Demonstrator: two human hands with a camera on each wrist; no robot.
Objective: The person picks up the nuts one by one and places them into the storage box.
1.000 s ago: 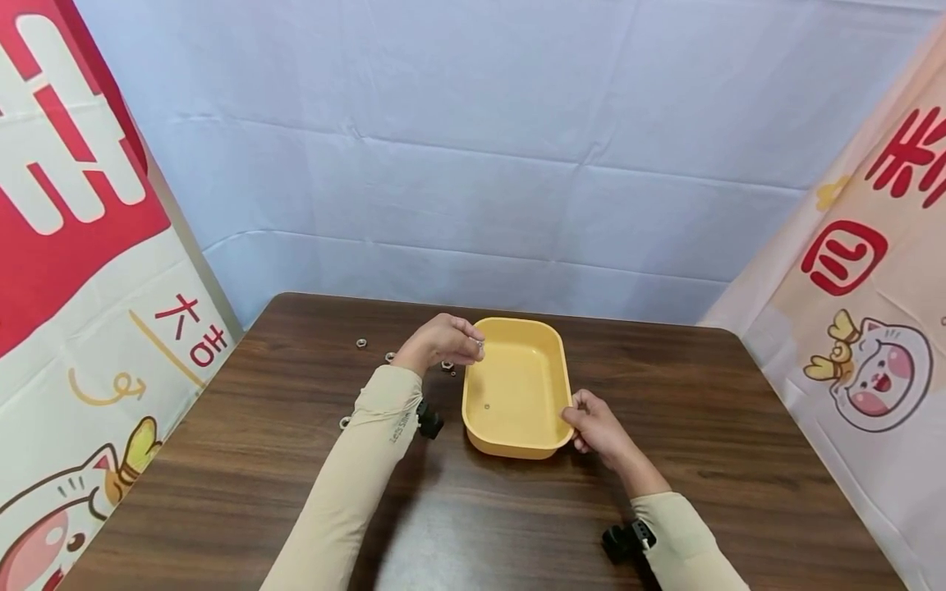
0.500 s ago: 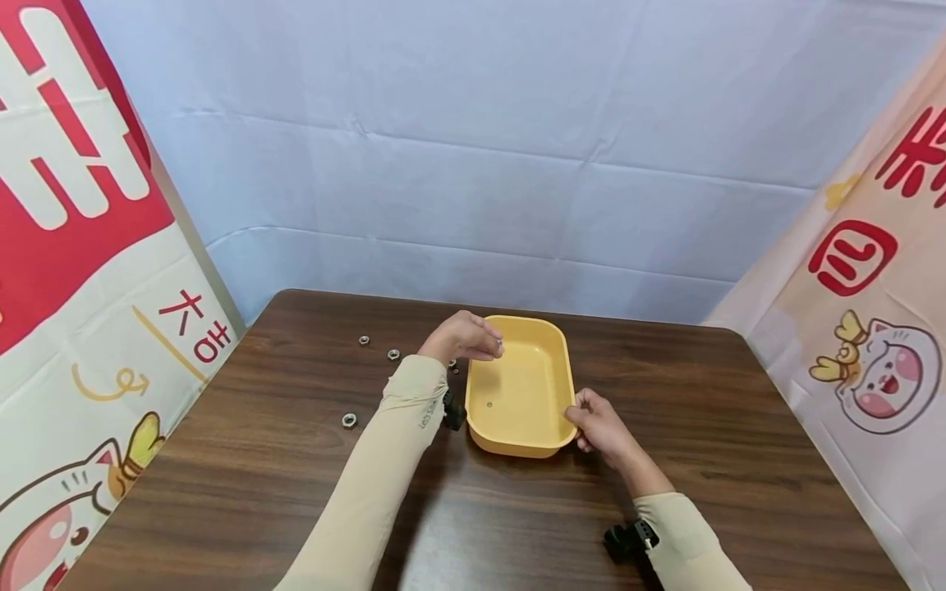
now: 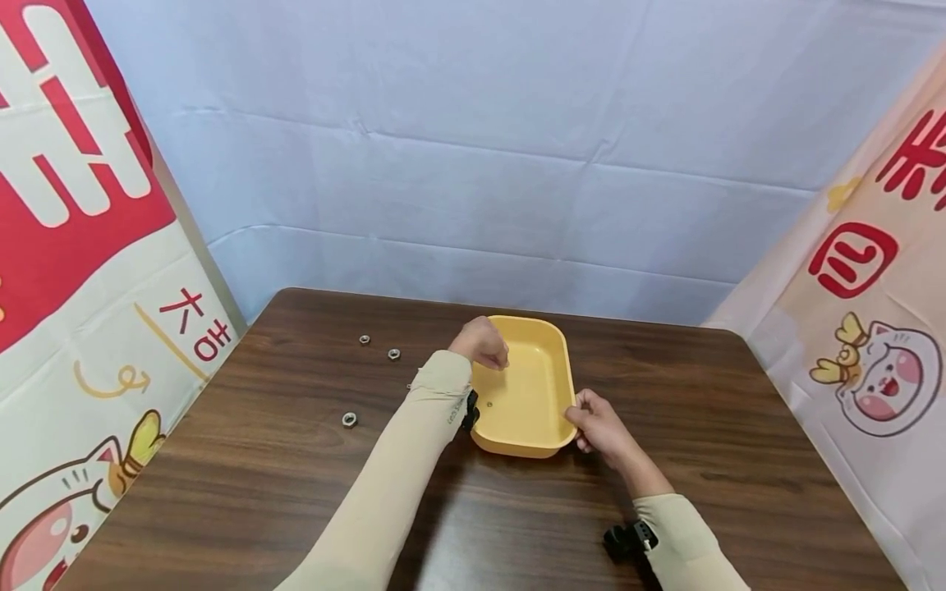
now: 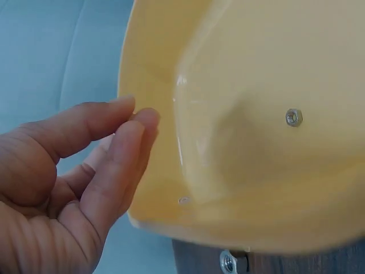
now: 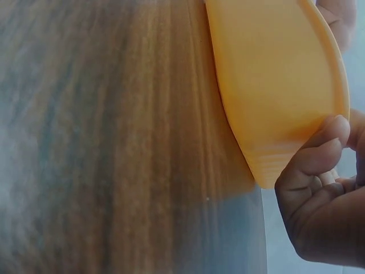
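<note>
My left hand [image 3: 484, 345] is above the left side of a yellow plastic tray [image 3: 556, 369]. In the left wrist view its thumb and slightly bent fingers [image 4: 122, 137] come close together, and no nut shows between them. A metal hex nut [image 4: 293, 117] lies on the tray floor. Nearer the far end, by the side wall, sits a small pale spot [image 4: 183, 200], too blurred to identify. My right hand [image 3: 602, 427] grips the tray's near right rim, thumb over the edge and fingers curled underneath, as the right wrist view also shows.
Several nuts lie on the dark wood table [image 3: 739, 460] left of the tray: a far nut [image 3: 365, 339], a middle nut [image 3: 394, 355] and a nearer nut [image 3: 350, 419]. Another nut [image 4: 228, 261] lies beside the tray wall. Pale cloth [image 3: 473, 164] hangs behind.
My left hand has moved right over the tray, and the nut earlier visible at its fingertips no longer shows there. The right hand keeps its grip on the rim.
</note>
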